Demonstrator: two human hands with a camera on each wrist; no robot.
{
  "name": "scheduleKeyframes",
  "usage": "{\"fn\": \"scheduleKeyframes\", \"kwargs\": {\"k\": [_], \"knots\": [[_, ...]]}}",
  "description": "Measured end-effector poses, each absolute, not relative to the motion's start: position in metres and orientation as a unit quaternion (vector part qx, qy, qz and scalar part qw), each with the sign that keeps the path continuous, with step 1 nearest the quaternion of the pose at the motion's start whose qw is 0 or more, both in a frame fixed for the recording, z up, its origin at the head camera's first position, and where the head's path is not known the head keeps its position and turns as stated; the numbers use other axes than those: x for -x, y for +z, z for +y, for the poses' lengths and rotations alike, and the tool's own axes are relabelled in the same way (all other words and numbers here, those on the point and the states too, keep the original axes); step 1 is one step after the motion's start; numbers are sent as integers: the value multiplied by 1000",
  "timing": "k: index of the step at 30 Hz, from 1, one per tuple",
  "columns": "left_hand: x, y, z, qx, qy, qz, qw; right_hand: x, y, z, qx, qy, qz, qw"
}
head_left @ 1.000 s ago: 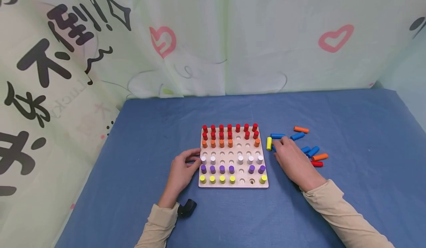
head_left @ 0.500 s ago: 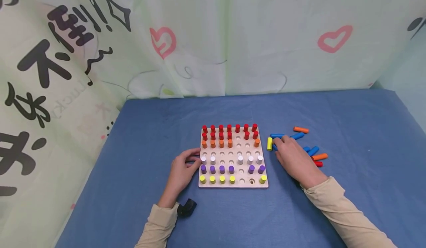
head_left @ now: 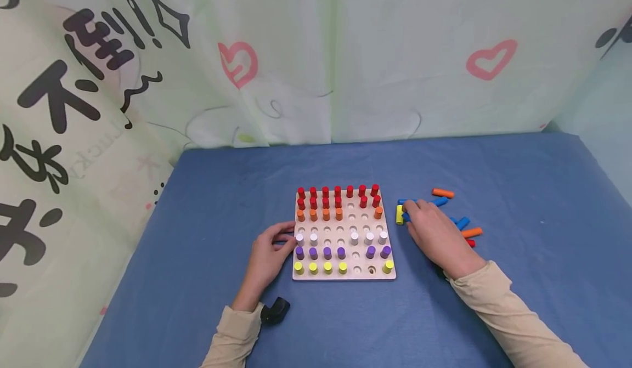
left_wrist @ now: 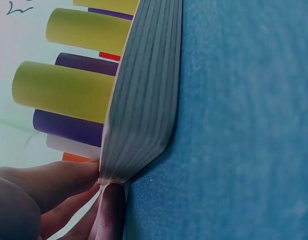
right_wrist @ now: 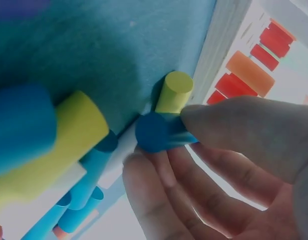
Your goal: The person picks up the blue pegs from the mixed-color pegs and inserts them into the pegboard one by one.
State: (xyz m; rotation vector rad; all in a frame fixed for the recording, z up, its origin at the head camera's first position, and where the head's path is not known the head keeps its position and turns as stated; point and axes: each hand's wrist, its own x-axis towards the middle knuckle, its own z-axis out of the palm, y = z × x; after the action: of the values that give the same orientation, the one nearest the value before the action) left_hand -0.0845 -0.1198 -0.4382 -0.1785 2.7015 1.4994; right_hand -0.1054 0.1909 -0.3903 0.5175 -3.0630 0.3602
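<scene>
At the left edge of a wooden pegboard [head_left: 316,279], my left hand [head_left: 266,255] holds the rim between thumb and finger, as the left wrist view shows. Rows of red, orange, white, purple and yellow pegs stand upright in the board, with some holes bare. To the right of the board, my right hand [head_left: 439,239] pinches a blue peg [right_wrist: 153,132] between its thumb and fingers, low over the cloth. A yellow peg [head_left: 399,215] lies between that hand and the board. The right hand hides part of the loose pegs.
Loose blue [head_left: 462,223], orange [head_left: 443,192] and red pegs [head_left: 471,243] lie scattered around my right hand. A blue cloth [head_left: 237,192] covers the table. Behind it hangs a pale printed curtain [head_left: 296,83]. A black device [head_left: 275,311] sits at my left wrist.
The head view has shifted slightly, moving the scene a little left. My left hand stays at the board's edge, and my right hand has barely moved among the loose pegs.
</scene>
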Motion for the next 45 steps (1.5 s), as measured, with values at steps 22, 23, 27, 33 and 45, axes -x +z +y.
{"fn": "scheduleKeyframes", "kwargs": {"k": [22,23,27,33,45], "knots": [[83,-440,-121,56,489,870,20,107,-373,182,-180,179,-967,26],[83,-440,-121,56,489,870,21,107,-373,182,-183,181,-966,29],[83,-440,-121,55,489,870,20,107,-370,181,-194,188,-962,40],[85,-441,-122,46,484,874,12,107,-365,177,-211,205,-954,55],[84,-441,-122,52,486,872,20,110,-358,168,-214,224,-950,37]]}}
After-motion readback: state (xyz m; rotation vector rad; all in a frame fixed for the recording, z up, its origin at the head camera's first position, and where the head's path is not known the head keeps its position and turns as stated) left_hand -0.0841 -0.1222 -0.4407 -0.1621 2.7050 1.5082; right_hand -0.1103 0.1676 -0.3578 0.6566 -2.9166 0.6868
